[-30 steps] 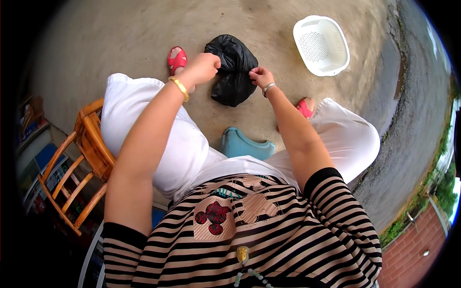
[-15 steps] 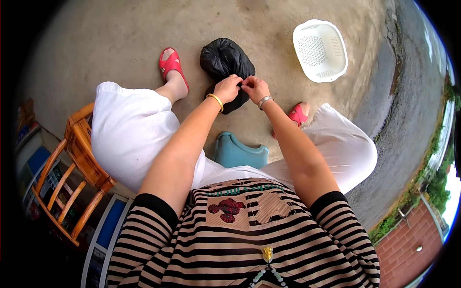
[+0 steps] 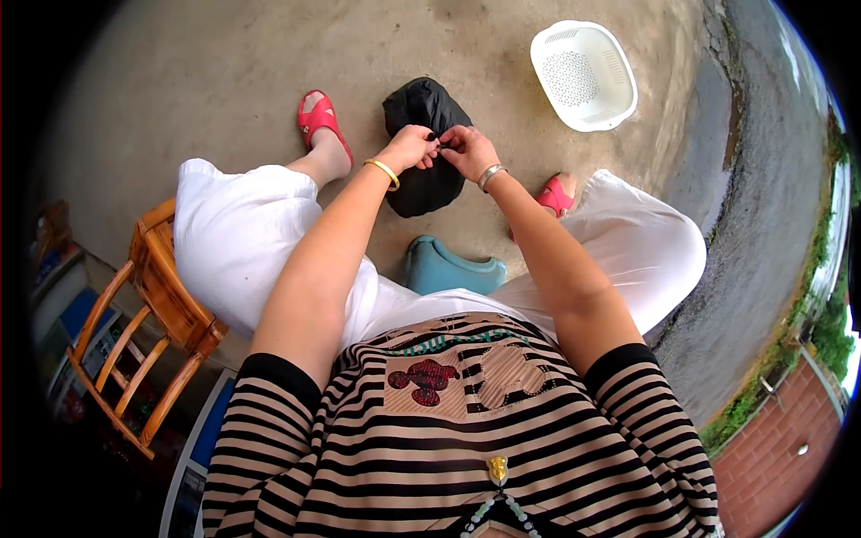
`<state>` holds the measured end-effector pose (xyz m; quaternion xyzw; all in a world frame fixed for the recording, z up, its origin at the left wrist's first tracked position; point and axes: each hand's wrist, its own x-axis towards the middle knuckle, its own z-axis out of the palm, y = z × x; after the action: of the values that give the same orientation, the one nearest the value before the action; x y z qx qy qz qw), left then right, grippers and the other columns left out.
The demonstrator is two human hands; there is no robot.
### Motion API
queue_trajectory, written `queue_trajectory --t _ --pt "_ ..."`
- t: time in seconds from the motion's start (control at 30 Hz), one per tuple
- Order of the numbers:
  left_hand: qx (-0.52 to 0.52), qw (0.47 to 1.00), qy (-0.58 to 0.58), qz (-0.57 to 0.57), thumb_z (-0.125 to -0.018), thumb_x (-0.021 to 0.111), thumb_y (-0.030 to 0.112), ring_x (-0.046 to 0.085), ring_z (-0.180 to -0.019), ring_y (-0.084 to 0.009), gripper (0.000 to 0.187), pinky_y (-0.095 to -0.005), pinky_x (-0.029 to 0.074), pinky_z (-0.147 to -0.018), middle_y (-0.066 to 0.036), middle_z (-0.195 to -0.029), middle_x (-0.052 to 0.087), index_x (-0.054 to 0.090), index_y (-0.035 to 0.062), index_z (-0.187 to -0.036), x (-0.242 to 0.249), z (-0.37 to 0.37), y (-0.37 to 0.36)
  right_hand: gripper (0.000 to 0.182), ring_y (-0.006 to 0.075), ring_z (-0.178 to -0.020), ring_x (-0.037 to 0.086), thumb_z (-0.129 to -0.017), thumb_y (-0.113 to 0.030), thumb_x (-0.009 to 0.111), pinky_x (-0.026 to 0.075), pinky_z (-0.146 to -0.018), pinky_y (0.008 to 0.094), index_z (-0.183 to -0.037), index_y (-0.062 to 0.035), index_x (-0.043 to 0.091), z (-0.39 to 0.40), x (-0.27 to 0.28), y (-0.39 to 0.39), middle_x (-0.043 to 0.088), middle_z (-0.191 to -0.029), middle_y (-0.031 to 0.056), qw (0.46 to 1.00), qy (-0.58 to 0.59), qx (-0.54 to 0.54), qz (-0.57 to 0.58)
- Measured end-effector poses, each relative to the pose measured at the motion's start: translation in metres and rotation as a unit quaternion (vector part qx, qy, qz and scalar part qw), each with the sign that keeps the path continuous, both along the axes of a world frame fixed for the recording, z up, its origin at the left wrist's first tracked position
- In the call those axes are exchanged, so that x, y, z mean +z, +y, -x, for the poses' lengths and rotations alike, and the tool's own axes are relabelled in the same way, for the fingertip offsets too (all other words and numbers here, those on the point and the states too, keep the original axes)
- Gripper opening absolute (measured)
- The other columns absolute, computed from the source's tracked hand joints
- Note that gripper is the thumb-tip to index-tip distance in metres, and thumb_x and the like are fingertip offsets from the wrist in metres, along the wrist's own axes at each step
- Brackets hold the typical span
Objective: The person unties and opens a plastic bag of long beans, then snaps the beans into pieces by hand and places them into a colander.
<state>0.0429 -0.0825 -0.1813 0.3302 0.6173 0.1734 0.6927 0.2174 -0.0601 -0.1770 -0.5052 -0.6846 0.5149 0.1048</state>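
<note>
A full black plastic bag [image 3: 429,191] rests on the concrete floor between my feet. My left hand [image 3: 413,147], with a yellow bangle at its wrist, is closed in a pinch on the bag's gathered top. Close against it, my right hand [image 3: 468,152], wearing a silvery bracelet, pinches the same part of the bag from the other side. The fingertips of both hands nearly meet, and the bit of plastic between them is small. What the bag contains is hidden.
A white plastic basket [image 3: 585,76] with holes in its base lies ahead on the right. Nearer me is a blue plastic stool [image 3: 455,269], partly hidden. A wooden chair [image 3: 166,296] stands at my left. Wet road runs along the right.
Both hands have shifted slightly left, still at the bag's top. The bag's near part now shows fuller beneath them. The view has tilted a little, moving the basket up and left.
</note>
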Motion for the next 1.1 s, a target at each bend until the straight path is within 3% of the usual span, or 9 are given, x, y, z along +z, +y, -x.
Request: queue_trajectory --t 0.1,0.23,0.4,0.47,0.5,0.6,0.77,0.9,1.1 --pt "0.003 1.000 -0.006 -0.009 -0.093 0.050 0.012 0.055 -0.052 -0.0116 0.015 -0.0245 0.046 -0.048 -0.003 -0.067 0.056 0.056 0.0045 -0.081 0.021 -0.006 0.000 0.018 0.0261 -0.080 0.062 -0.073 -0.022 0.069 0.050 -0.072 0.0339 -0.082 -0.0074 0.065 -0.004 0.027 0.008 0.063 -0.082 0.0113 0.989 -0.061 0.072 -0.111" --pt "0.014 0.999 -0.028 -0.042 -0.093 0.047 0.012 0.052 -0.048 -0.0107 0.012 -0.0243 0.044 -0.045 -0.001 -0.063 0.054 0.053 0.0059 -0.085 0.065 -0.025 -0.003 0.023 0.0264 -0.081 0.063 -0.071 -0.027 0.068 0.049 -0.074 0.0348 -0.085 -0.0086 0.066 -0.018 0.068 0.023 0.066 -0.084 0.0114 0.981 -0.125 0.151 -0.007" --pt "0.044 0.993 -0.071 -0.083 -0.090 0.046 0.010 0.050 -0.050 -0.0102 0.010 -0.0241 0.043 -0.046 -0.003 -0.067 0.054 0.052 0.0050 -0.096 0.107 -0.030 -0.004 0.026 0.0260 -0.081 0.063 -0.072 -0.030 0.063 0.049 -0.075 0.0341 -0.083 -0.0076 0.066 -0.025 0.128 0.022 0.067 -0.083 0.0114 0.984 -0.125 0.126 0.002" --pt "0.107 0.984 -0.115 -0.080 -0.087 0.046 0.008 0.051 -0.053 -0.0108 0.015 -0.0251 0.044 -0.048 -0.005 -0.070 0.055 0.052 0.0039 -0.100 0.137 -0.030 -0.005 0.029 0.0268 -0.087 0.064 -0.071 -0.036 0.064 0.049 -0.078 0.0345 -0.084 -0.0102 0.067 -0.027 0.146 0.026 0.068 -0.086 0.0113 0.987 -0.108 0.120 0.012" --pt "0.102 0.980 -0.156 -0.067 -0.081 0.045 0.004 0.054 -0.059 -0.0123 0.028 -0.0263 0.046 -0.053 -0.008 -0.076 0.056 0.047 0.0027 -0.108 0.141 -0.025 -0.005 0.028 0.0267 -0.086 0.064 -0.071 -0.035 0.065 0.049 -0.077 0.0343 -0.082 -0.0095 0.067 -0.027 0.154 0.025 0.067 -0.084 0.0111 0.987 -0.106 0.120 0.020" --pt "0.121 0.974 -0.169 -0.089 -0.077 0.044 0.000 0.054 -0.062 -0.0136 0.036 -0.0267 0.047 -0.056 -0.009 -0.079 0.057 0.044 0.0024 -0.112 0.154 -0.028 -0.019 0.029 0.0264 -0.082 0.063 -0.071 -0.035 0.067 0.049 -0.075 0.0342 -0.082 -0.0084 0.066 -0.031 0.165 0.016 0.067 -0.081 0.0109 0.988 -0.085 0.128 0.014" --pt "0.022 0.975 -0.123 -0.181 -0.080 0.048 -0.008 0.052 -0.065 -0.0081 0.035 -0.0210 0.043 -0.054 -0.004 -0.082 0.058 0.043 0.0061 -0.112 0.143 -0.020 -0.026 0.032 0.0254 -0.079 0.063 -0.072 -0.037 0.067 0.049 -0.075 0.0336 -0.080 -0.0059 0.066 -0.032 0.157 0.009 0.066 -0.079 0.0128 0.990 -0.047 0.113 0.073" --pt "0.027 0.982 -0.059 -0.180 -0.082 0.056 -0.003 0.051 -0.064 -0.0068 0.033 -0.0206 0.042 -0.052 -0.001 -0.080 0.058 0.045 0.0086 -0.110 0.116 -0.028 -0.034 0.039 0.0259 -0.085 0.064 -0.072 -0.043 0.064 0.049 -0.078 0.0331 -0.088 -0.0071 0.069 -0.031 0.117 0.003 0.067 -0.086 0.0143 0.987 -0.085 0.078 0.110" --pt "0.068 0.982 -0.120 -0.132 -0.084 0.058 -0.002 0.051 -0.063 -0.0074 0.028 -0.0200 0.041 -0.052 -0.001 -0.075 0.057 0.045 0.0068 -0.107 0.090 -0.033 -0.037 0.047 0.0280 -0.093 0.064 -0.071 -0.050 0.060 0.050 -0.081 0.0355 -0.092 -0.0086 0.070 -0.022 0.118 -0.001 0.067 -0.094 0.0146 0.968 -0.200 0.106 0.107"
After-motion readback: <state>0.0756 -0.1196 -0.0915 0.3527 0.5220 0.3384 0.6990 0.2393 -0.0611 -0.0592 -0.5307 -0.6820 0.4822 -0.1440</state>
